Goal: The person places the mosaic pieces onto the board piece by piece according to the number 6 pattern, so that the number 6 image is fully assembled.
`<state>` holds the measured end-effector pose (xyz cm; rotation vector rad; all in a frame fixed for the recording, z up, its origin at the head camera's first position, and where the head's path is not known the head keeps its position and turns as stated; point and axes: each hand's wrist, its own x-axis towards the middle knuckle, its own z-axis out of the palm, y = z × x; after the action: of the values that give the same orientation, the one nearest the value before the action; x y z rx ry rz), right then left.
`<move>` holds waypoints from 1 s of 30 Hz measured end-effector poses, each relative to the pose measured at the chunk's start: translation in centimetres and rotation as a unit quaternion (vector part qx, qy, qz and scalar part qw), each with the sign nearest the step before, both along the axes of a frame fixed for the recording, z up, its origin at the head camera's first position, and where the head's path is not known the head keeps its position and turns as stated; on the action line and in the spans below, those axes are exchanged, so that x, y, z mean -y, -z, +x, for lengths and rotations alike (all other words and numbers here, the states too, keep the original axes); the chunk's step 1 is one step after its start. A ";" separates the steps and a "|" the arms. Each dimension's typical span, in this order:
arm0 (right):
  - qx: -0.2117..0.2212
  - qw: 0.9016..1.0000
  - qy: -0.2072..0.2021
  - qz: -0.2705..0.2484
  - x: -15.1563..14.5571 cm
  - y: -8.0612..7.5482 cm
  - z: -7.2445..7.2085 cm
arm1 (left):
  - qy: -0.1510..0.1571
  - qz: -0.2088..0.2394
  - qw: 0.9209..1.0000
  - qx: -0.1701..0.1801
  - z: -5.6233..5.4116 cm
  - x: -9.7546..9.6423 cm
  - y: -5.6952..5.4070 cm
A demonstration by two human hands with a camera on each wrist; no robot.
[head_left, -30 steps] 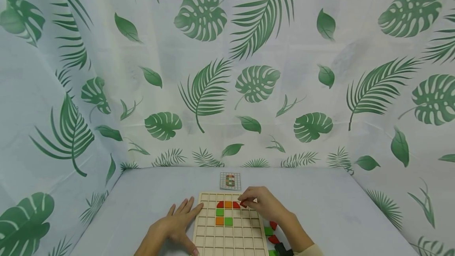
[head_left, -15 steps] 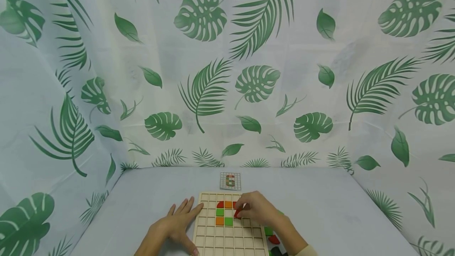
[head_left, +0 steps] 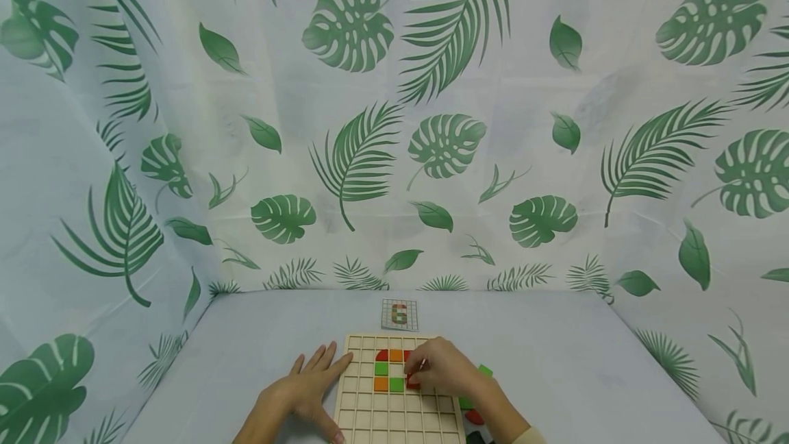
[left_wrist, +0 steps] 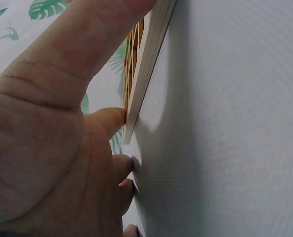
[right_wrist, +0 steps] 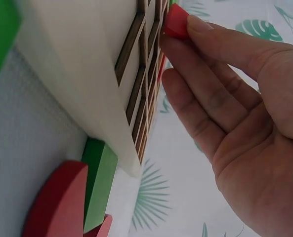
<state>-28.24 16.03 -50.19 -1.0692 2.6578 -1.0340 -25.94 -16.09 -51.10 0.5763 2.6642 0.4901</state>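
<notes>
Board (head_left: 364,422), wooden and gridded, lies flat on the tabletop (head_left: 567,348) between the two hands. Grid lines run straight away from the person and crosswise; near end cut off by the frame, so its long axis cannot be told.

Left hand (head_left: 298,389): fingers straight and spread wide, nothing gripped; index fingertip and thumb tip at the board's left edge. Right hand (head_left: 445,365): over the board, thumb and fingers pinching one small red piece (right_wrist: 177,22). Piece is at the right hand's fingertips, on or just above the grid, cannot tell which; fingers hide much of it, long axis unclear.

Set in the grid, between the hands: two orange blocks (head_left: 396,355), two green blocks (head_left: 381,368), two red corner pieces (head_left: 383,355), one mostly covered by the right hand. Uncovered red one turns its curve away from the person and leftward.

Beyond both hands: one card (head_left: 399,314), its figure 6 upright to the person. Around the right forearm, beside the board: at least two loose green blocks (head_left: 466,403), two loose red pieces (right_wrist: 60,202), one dark piece (head_left: 475,438) partly hidden.
</notes>
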 end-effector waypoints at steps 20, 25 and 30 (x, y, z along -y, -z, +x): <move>0.034 0.999 -0.004 0.005 0.6 -0.3 0.4 | -0.009 0.002 1.000 0.008 0.3 -0.2 -0.5; 0.043 0.999 -0.006 0.024 0.6 -0.3 0.6 | -0.006 0.001 1.000 0.008 0.2 -0.2 -0.5; 0.040 0.998 -0.001 0.046 0.7 -0.5 0.7 | -0.007 0.000 1.000 0.008 0.2 -0.2 -0.4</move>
<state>-27.53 15.30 -49.73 -0.9894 2.6124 -0.9230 -25.78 -15.92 -50.66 0.5516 2.6547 0.4973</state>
